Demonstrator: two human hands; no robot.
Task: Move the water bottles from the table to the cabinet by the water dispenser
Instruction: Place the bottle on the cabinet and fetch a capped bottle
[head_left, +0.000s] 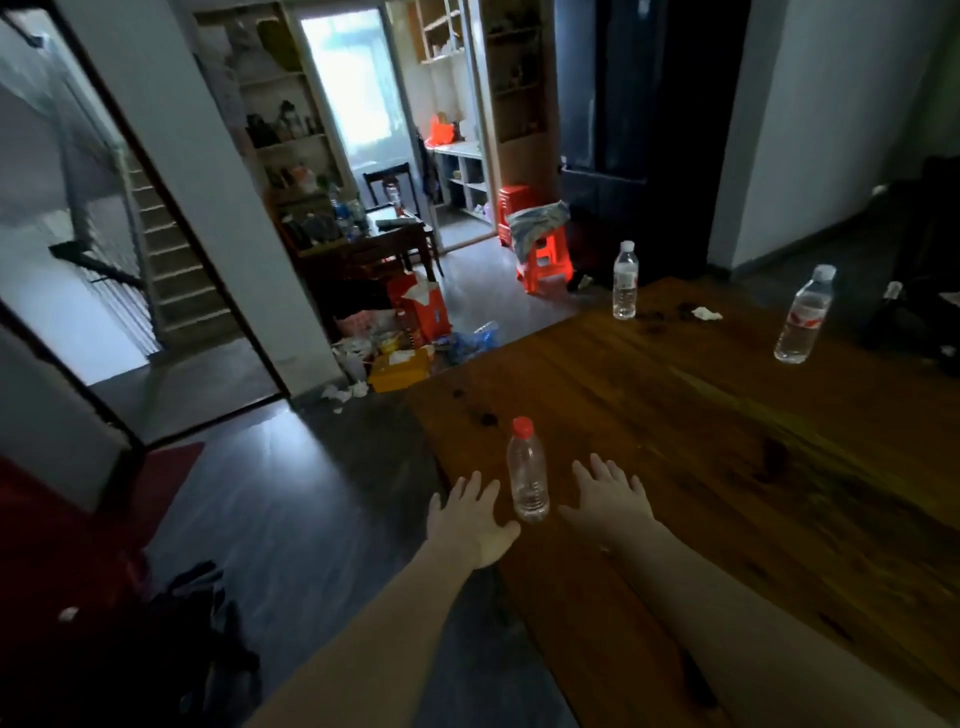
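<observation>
Three water bottles on wooden worktop (701, 441), none moved yet by look of it. Red-capped bottle (528, 477) stands between your left hand (470, 514) and right hand (610, 499); both spread open, gripping nothing. White-capped bottle (624, 280) and tilted-looking bottle (802, 317) far side. Cabinet, dispenser not identifiable.

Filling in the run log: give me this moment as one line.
stage: reaching | left hand: open | right hand: open | red-capped bottle: upright between hands, ungripped | table: two more bottles at far side
</observation>
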